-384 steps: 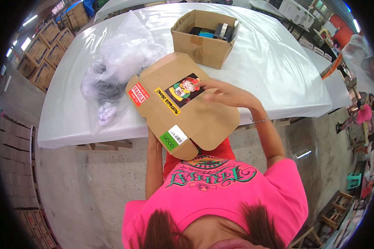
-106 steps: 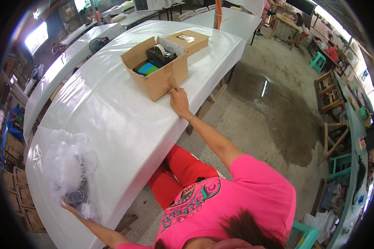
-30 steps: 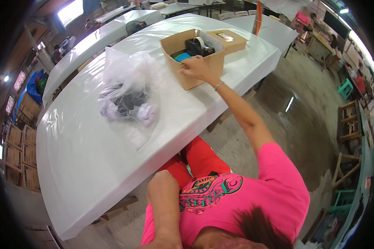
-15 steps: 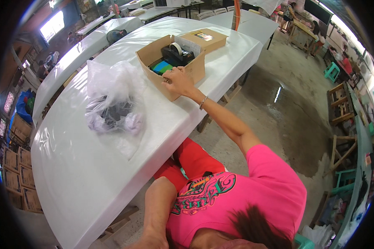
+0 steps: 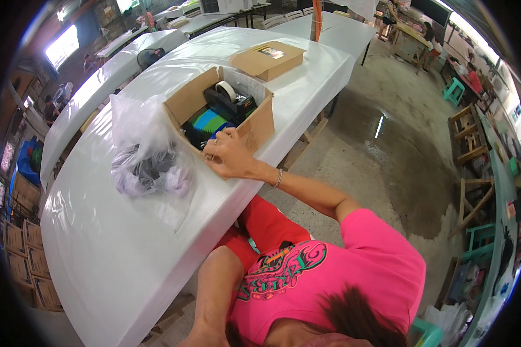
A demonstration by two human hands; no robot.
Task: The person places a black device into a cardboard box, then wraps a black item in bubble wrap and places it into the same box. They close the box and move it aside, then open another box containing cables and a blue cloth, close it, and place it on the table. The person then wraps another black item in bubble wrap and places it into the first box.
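Note:
My right hand (image 5: 228, 155), with a bracelet at its wrist, is closed over the near rim of an open cardboard box (image 5: 259, 128) at the table's edge. Inside the box are a black tape dispenser (image 5: 233, 105) with a pale roll of tape (image 5: 226, 90), and a green and blue ribbed item (image 5: 209, 122) whose kind I cannot make out. Left of the box lies a clear plastic bag (image 5: 150, 156) with dark contents. My left arm (image 5: 219, 283) is bent at the lower edge; its hand is out of the picture.
The long table has a glossy white cover (image 5: 110, 248). A closed brown box (image 5: 269, 61) sits behind the open one. Beyond are a fan (image 5: 150, 56), stacked cartons (image 5: 26, 254), a green stool (image 5: 454, 91) and several people at other tables. The floor has a wet patch (image 5: 411, 168).
The open box has moved nearer to me and slightly left, with my right hand at its rim. More of its inside shows, and the gap to the closed box is wider.

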